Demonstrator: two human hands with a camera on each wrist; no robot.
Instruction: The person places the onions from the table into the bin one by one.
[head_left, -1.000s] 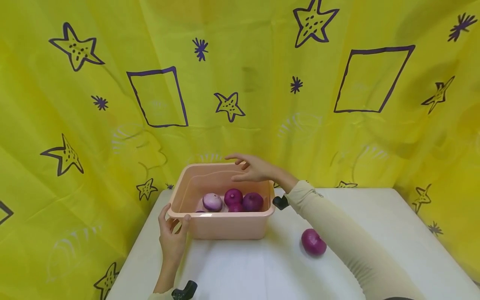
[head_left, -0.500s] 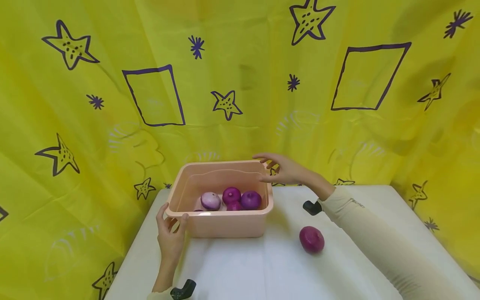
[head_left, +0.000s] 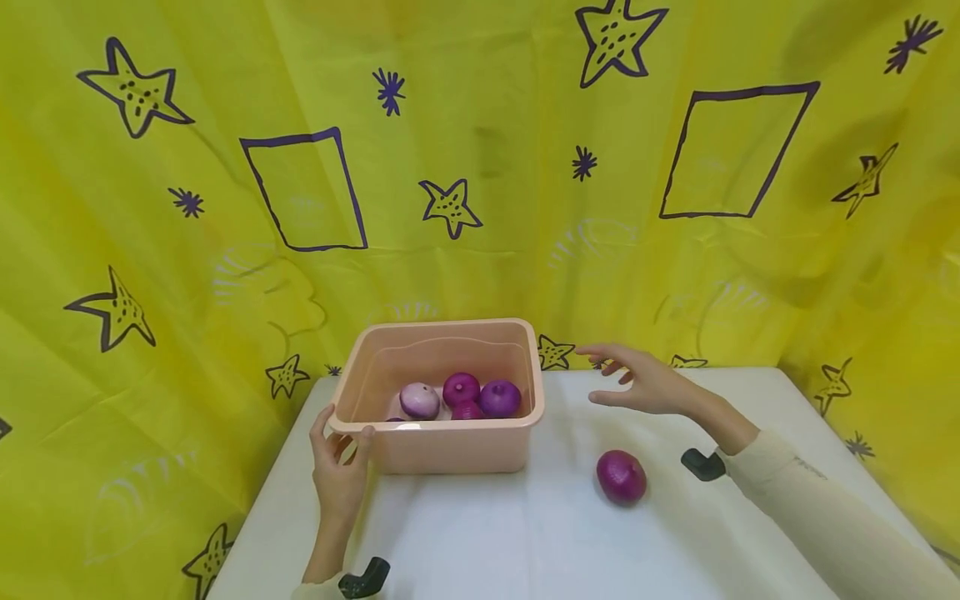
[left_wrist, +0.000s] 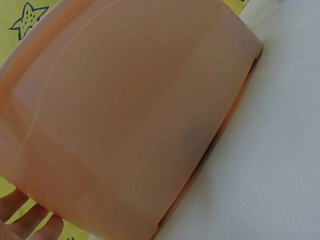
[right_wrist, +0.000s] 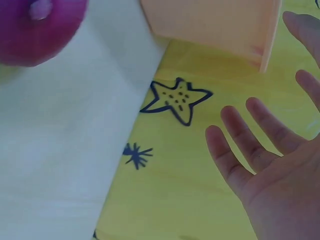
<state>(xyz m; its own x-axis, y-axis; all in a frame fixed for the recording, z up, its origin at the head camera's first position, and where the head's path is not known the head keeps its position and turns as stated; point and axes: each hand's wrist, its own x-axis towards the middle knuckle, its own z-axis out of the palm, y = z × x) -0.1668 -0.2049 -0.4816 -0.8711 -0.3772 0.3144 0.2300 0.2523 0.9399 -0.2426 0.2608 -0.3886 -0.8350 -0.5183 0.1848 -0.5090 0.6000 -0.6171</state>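
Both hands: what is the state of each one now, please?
Left hand: holds the near left corner of the pink tub.
Right hand: open, fingers spread, holding nothing, above the table behind the purple onion.

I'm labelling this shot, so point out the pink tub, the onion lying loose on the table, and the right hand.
pink tub [head_left: 450, 450], head view, bare front wall.
loose onion [head_left: 621, 477], head view, middle of its purple skin.
right hand [head_left: 648, 387], head view, middle of the hand.

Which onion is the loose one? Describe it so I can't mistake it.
Start at the pink tub on the white table. Right of it, below the open right hand, lies a purple onion. It alone sits on the table; the others are inside the tub.
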